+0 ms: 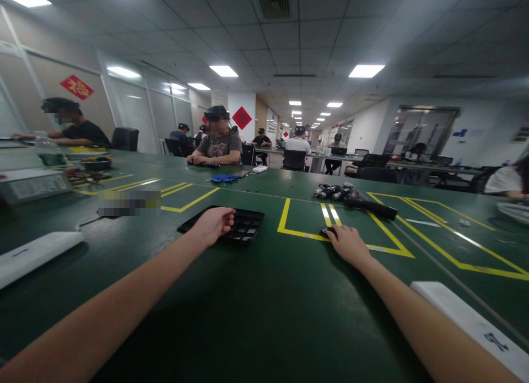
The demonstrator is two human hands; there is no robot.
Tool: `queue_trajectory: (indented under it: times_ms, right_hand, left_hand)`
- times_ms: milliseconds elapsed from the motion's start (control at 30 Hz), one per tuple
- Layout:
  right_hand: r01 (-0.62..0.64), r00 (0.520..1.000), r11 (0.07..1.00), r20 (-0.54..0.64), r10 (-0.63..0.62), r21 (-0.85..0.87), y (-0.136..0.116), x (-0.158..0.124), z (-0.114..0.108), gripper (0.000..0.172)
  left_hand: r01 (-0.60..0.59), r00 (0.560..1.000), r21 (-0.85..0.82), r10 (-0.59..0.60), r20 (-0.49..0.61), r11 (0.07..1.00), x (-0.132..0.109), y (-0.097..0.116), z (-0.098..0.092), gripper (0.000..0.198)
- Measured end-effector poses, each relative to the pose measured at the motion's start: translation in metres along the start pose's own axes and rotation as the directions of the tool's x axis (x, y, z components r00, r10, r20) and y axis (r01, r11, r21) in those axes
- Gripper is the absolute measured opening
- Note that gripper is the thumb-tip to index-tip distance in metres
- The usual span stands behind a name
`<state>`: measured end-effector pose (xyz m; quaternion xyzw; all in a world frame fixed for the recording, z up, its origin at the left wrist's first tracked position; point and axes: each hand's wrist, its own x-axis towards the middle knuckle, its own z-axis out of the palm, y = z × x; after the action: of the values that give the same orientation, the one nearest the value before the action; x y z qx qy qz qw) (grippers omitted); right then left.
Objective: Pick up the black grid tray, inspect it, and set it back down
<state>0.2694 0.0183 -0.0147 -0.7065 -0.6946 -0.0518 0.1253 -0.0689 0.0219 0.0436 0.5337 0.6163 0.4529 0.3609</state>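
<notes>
A black compartment tray (pixel 249 220) lies on the green table, with small pale pieces in some of its cells. Above its middle is my left hand (pixel 212 226), fingers curled together; whatever they may hold is hidden. My right hand (pixel 349 245) rests low at the near edge of a yellow-taped area, its fingers closed on a small black object (pixel 325 230). That object's kind is too small to tell. Beyond it lie a cluster of black and silver cylindrical parts (pixel 333 192) and a black tube-shaped tool (pixel 376 208).
Yellow tape (pixel 297 235) marks areas on the table (pixel 256 317). White blocks lie at left (pixel 39 256) and right (pixel 471 322). A blue object (pixel 224 178) sits farther back. Across the table sits a person (pixel 219 143); another person (pixel 80 127) works at far left.
</notes>
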Motion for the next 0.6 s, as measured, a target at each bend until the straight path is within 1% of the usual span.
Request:
queue_trajectory:
  times_ms: [33,67,100,133,167,200,233,267,300,367,467,600]
  right_hand:
    - [0.003,1.000,1.000,-0.007,-0.003,0.003,0.000,0.000,0.000,0.048]
    - [0.007,1.000,1.000,-0.013,-0.007,0.004,0.001,0.000,0.000,0.048]
    - [0.011,1.000,1.000,-0.017,-0.011,0.001,0.001,0.000,0.000,0.048]
    - [0.011,1.000,1.000,-0.018,-0.012,-0.003,0.001,0.000,-0.001,0.048]
    - [0.011,1.000,1.000,-0.015,-0.011,-0.007,0.001,0.000,-0.001,0.047]
    - [0.009,1.000,1.000,-0.014,-0.009,-0.011,0.001,0.000,-0.002,0.048]
    - [0.009,1.000,1.000,-0.012,-0.009,-0.012,0.001,-0.001,-0.003,0.048]
    - [0.010,1.000,1.000,-0.013,-0.010,-0.011,0.000,-0.001,-0.004,0.050]
    - [0.012,1.000,1.000,-0.018,-0.012,-0.010,-0.001,-0.001,-0.004,0.051]
    - [0.007,1.000,1.000,-0.027,-0.008,-0.017,-0.004,-0.002,-0.005,0.053]
    - [-0.022,0.999,0.999,-0.031,0.020,-0.041,-0.008,-0.002,-0.004,0.046]
    - [0.008,0.999,1.000,-0.050,-0.009,-0.017,-0.015,-0.002,-0.004,0.038]
  left_hand:
    - [0.008,1.000,0.015,-0.007,-0.023,1.000,0.007,0.000,-0.010,0.015]
    - [0.007,0.999,0.066,-0.004,-0.042,0.998,0.012,-0.001,-0.019,0.018]
    - [0.007,0.998,0.162,0.004,-0.066,0.987,0.016,-0.003,-0.027,0.022]
    - [0.007,0.996,0.307,0.020,-0.085,0.952,0.018,-0.005,-0.032,0.027]
    - [0.005,0.995,0.481,0.044,-0.090,0.877,0.020,-0.008,-0.035,0.033]
    - [-0.001,0.994,0.648,0.071,-0.081,0.762,0.021,-0.010,-0.036,0.041]
    - [-0.011,0.994,0.778,0.091,-0.060,0.628,0.021,-0.013,-0.036,0.048]
    - [-0.025,0.994,0.858,0.101,-0.031,0.514,0.020,-0.015,-0.034,0.055]
    - [-0.040,0.995,0.893,0.104,-0.007,0.448,0.019,-0.016,-0.031,0.060]
    - [-0.061,0.993,0.919,0.120,0.015,0.389,0.016,-0.017,-0.024,0.065]
    - [-0.079,0.990,0.935,0.141,0.032,0.345,0.013,-0.015,-0.017,0.067]
    - [-0.121,0.991,0.946,0.097,0.095,0.300,0.011,-0.010,-0.018,0.057]
